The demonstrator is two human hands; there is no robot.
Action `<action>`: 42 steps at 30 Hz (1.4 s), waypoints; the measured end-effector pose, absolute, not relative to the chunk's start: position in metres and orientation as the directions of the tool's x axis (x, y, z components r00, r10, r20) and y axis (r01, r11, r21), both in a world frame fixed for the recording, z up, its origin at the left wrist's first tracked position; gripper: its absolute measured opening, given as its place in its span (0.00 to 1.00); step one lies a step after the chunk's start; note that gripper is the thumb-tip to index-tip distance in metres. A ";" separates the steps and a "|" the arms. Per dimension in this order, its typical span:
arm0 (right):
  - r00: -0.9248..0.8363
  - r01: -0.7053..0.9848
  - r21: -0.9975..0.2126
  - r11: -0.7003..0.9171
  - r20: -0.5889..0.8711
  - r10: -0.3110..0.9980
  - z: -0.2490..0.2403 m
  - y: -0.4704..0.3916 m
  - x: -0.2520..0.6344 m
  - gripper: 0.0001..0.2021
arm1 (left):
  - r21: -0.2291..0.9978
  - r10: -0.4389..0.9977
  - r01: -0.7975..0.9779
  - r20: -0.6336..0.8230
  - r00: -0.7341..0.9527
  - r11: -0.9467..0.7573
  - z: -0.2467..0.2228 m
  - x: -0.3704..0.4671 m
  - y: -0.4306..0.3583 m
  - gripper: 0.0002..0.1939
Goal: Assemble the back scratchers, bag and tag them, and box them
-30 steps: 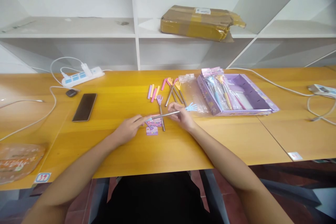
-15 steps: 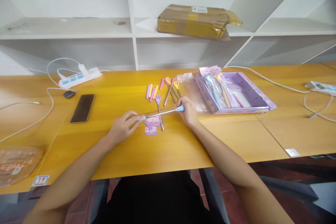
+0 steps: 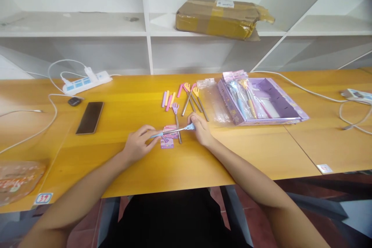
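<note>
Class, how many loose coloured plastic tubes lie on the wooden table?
5: side by side, a purple plastic tube, yellow tube, pink tube and second yellow tube, left to right; another pink tube farther right. Others may be hidden.

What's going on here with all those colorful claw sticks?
A person is holding a blue claw stick in both hands: the left hand has the light blue handle, and the right hand has the claw end. Below it, a purple claw stick lies by some little cards. Off to the right, a purple box holds more sticks in clear bags.
</note>
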State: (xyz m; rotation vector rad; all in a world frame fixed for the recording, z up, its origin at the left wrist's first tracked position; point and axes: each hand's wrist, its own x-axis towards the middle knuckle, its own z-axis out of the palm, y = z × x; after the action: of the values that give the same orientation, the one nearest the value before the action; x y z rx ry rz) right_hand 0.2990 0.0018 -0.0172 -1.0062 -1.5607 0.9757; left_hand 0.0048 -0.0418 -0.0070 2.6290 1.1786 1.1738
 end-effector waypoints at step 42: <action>-0.228 -0.024 -0.998 0.063 0.067 0.971 -0.038 -0.029 0.264 0.25 | 0.436 0.722 0.586 0.524 0.452 -0.683 -0.007 0.015 -0.054 0.08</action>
State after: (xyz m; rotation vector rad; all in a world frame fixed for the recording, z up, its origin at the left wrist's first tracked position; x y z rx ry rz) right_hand 0.2636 -0.0288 -0.0377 -1.0300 -1.3941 1.3338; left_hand 0.0151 -0.0536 -0.0066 2.5084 1.1449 1.0468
